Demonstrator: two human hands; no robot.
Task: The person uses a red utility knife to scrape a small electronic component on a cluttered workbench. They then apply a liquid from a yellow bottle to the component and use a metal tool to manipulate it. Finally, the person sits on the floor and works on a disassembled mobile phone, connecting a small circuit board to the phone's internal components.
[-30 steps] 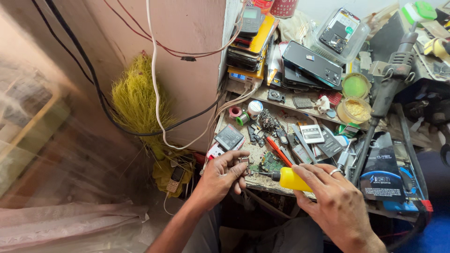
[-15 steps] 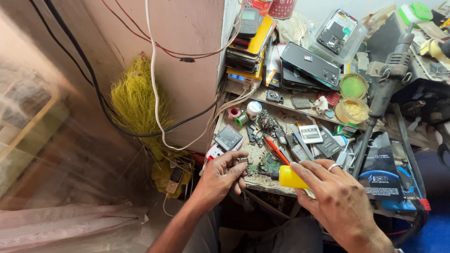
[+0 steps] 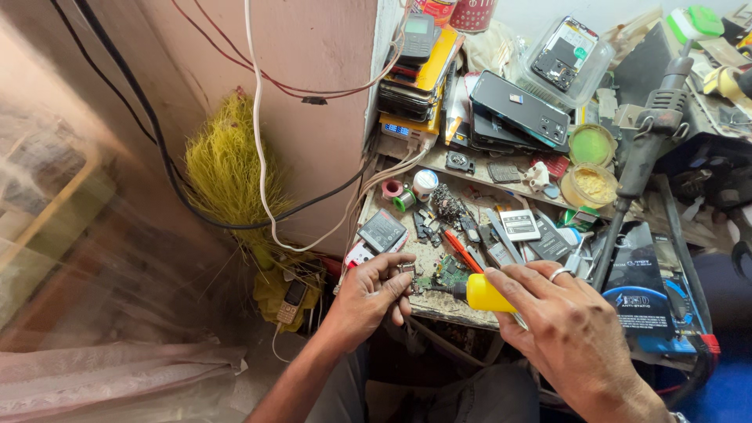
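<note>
My left hand [image 3: 374,294] pinches a small metal part [image 3: 406,269] between thumb and fingertips at the near edge of the bench [image 3: 439,305], just at 9 o'clock of the green circuit board [image 3: 448,274] lying there. My right hand [image 3: 565,329] has its grip closed around the yellow handle [image 3: 487,295] of a tool; the handle's long axis runs from 3 o'clock to 9 o'clock, and its dark shaft [image 3: 448,289] points toward the part and the board. So the part lies at 9 o'clock of my right grip, close by, and the left hand is already on it. I cannot tell whether the tip touches the board.

At 12 o'clock of the board lies a red-handled screwdriver [image 3: 460,249], slanted, among loose phone parts. Further back at 1 o'clock, two round tubs stand side by side: one tub [image 3: 591,146] holds green paste, the other tub [image 3: 589,186] yellowish paste. A clear plastic box [image 3: 565,59] at the back holds a phone body. A stack of phones [image 3: 419,66] rises at 11 o'clock against the wall.
</note>
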